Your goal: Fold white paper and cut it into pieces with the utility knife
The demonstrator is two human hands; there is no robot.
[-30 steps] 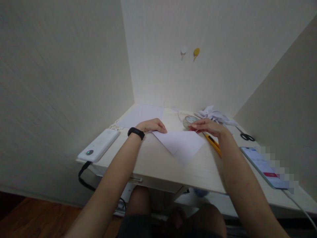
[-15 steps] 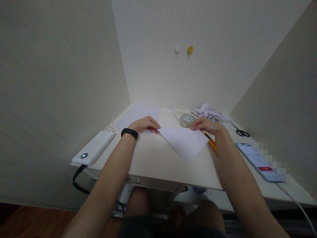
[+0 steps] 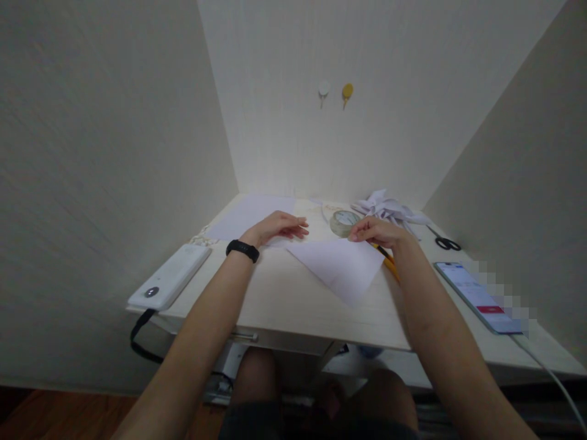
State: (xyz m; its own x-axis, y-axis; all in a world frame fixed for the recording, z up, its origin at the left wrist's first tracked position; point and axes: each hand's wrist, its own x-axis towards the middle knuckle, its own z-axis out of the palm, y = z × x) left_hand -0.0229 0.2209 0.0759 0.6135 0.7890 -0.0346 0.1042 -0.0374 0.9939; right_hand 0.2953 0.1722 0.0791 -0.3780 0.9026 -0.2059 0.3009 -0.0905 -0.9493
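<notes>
A white sheet folded into a triangle point(image 3: 342, 267) lies on the pale wooden desk point(image 3: 293, 305), its point toward me. My right hand point(image 3: 375, 230) pinches the sheet's far right corner, beside a roll of clear tape point(image 3: 343, 222). My left hand point(image 3: 275, 226), with a black band on the wrist, hovers flat with fingers spread just left of the sheet's far left corner, over a second flat sheet point(image 3: 250, 214).
A yellow utility knife point(image 3: 389, 261) lies under my right wrist. Crumpled paper point(image 3: 389, 209) and black scissors point(image 3: 444, 242) sit at the back right. A phone point(image 3: 477, 296) with a cable lies at the right, a white power bank point(image 3: 169, 282) at the left edge. Walls close three sides.
My left hand has lifted off the folded sheet's left corner and its fingers have spread. My right hand stays pinched on the right corner. The camera has tilted slightly.
</notes>
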